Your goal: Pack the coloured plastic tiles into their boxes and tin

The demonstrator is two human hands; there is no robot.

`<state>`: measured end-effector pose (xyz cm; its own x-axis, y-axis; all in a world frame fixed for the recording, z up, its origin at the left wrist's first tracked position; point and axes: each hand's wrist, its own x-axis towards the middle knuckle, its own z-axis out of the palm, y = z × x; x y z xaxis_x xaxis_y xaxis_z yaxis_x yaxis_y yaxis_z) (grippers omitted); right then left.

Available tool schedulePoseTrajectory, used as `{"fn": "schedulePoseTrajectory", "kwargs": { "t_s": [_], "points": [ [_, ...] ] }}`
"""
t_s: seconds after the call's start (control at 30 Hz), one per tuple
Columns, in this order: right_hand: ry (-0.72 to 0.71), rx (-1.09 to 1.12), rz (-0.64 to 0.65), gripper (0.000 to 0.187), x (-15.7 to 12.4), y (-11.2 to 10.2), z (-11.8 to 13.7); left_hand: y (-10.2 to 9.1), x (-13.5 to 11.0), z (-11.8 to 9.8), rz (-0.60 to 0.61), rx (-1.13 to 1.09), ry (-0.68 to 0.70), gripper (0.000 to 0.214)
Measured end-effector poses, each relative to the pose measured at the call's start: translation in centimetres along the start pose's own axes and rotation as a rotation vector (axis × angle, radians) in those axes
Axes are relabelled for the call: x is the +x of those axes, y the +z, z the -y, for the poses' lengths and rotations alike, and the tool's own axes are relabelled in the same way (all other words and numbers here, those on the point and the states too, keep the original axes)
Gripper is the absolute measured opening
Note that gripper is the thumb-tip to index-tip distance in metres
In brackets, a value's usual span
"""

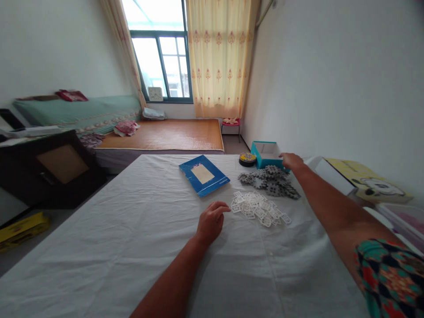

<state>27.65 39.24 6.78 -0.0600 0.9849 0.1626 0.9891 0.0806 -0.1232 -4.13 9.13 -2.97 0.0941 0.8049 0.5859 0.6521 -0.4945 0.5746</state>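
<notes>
My left hand (212,221) rests on the white cloth with nothing in it, its fingers loosely bent and slightly apart. Its fingertips lie just left of a heap of white openwork plastic pieces (255,207). With my right arm stretched far forward, my right hand (293,160) grips the right wall of a teal open-topped box (260,155). Part of that wall is hidden by the fingers. In front of the box lies a pile of grey interlocking pieces (273,180). A round black and yellow tin (247,159) stands at the box's left.
A blue folder or booklet (204,176) lies left of the pieces on the cloth-covered table (115,247). At the right are a yellow box with a cartoon picture (371,179) and a clear plastic container (402,221). A bed (172,132) stands beyond the table's far edge.
</notes>
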Motion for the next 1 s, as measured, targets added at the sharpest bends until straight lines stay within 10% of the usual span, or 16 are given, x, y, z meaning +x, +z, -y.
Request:
{"fn": "schedulePoseTrajectory", "kwargs": {
  "t_s": [0.23,0.63,0.83,1.0],
  "points": [
    [-0.039,-0.119,-0.038,0.033,0.8,1.1,-3.4,-0.4,-0.1,0.3,-0.019,0.030,-0.017,0.040],
    [-0.044,-0.144,-0.243,0.042,-5.9,-4.6,-2.4,-0.3,-0.2,0.9,-0.031,0.045,-0.017,0.040],
    [-0.342,-0.161,-0.290,0.037,-15.7,-9.7,4.1,-2.8,0.9,-1.8,-0.355,-0.036,-0.097,0.034],
    [-0.827,-0.098,-0.102,0.024,-29.3,-9.9,10.1,-9.7,1.5,-4.3,-0.712,-0.034,-0.099,0.026]
  ]
}}
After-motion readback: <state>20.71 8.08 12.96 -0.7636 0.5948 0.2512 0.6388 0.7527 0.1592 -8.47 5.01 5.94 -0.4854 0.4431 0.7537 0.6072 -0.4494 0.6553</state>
